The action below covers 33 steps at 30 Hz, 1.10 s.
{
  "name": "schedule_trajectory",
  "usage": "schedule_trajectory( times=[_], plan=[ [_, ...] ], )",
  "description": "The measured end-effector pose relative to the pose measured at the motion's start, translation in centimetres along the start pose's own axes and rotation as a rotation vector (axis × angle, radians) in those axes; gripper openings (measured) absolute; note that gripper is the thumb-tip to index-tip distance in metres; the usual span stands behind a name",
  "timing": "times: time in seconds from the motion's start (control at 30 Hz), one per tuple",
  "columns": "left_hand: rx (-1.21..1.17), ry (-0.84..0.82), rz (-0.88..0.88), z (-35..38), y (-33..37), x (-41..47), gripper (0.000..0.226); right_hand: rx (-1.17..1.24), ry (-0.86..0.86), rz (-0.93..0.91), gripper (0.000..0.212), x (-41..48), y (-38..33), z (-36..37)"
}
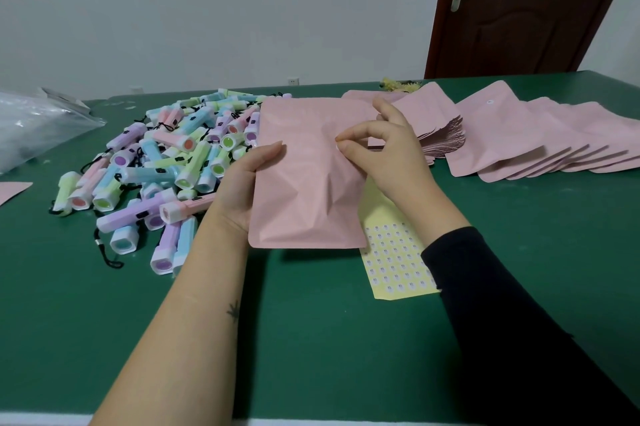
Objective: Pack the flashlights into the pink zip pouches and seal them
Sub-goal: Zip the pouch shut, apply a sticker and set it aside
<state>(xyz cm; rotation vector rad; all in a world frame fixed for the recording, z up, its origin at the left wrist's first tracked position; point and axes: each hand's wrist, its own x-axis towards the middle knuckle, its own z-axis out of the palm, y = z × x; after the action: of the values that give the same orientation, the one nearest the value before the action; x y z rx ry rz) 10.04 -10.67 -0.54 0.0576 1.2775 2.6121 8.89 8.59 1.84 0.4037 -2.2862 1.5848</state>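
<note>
I hold a pink zip pouch (304,183) upright over the green table (311,339). My left hand (242,183) grips its left edge, thumb on the front and fingers behind. My right hand (384,148) pinches thumb and forefinger on what looks like a small white sticker (337,147) against the pouch's front. The pouch face is creased and bulges. A heap of pastel flashlights (180,155) with black wrist cords lies to the left of the pouch.
A yellow sticker sheet (394,263) lies partly under the pouch. A stack of empty pink pouches (440,138) sits behind my right hand, and several more pouches (519,138) fan out to the right. A clear plastic bag (38,128) lies far left. A brown door (519,10) stands behind.
</note>
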Motion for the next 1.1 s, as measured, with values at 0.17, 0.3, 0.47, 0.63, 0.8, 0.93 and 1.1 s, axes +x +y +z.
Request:
schedule_trajectory(
  times=[0.17,0.3,0.47,0.63,0.8,0.93,1.1],
  plan=[
    [-0.036,-0.022,-0.004,-0.3,-0.1,0.1,0.035,0.107,-0.035,0.032,0.015,0.1,0.1,0.2],
    [-0.045,-0.035,-0.003,-0.4,-0.3,0.2,0.038,0.171,-0.045,0.024,0.025,0.0,0.2,0.3],
    [-0.027,0.005,0.004,-0.4,-0.4,0.4,0.032,0.371,-0.033,0.216,0.068,0.1,0.5,0.6],
    [-0.021,0.024,-0.008,0.1,-0.6,0.4,0.028,0.503,-0.078,0.325,0.022,0.2,1.3,0.8],
    [0.002,0.146,0.020,0.6,-0.6,0.6,0.043,0.391,0.021,0.266,0.017,0.2,1.3,1.1],
    [-0.016,0.171,0.036,0.5,-0.7,0.6,0.035,0.419,-0.012,0.287,0.009,0.1,1.3,0.9],
    [-0.006,0.119,0.049,0.7,-0.7,0.9,0.027,0.287,0.004,0.200,0.010,0.1,1.7,1.0]
  ],
)
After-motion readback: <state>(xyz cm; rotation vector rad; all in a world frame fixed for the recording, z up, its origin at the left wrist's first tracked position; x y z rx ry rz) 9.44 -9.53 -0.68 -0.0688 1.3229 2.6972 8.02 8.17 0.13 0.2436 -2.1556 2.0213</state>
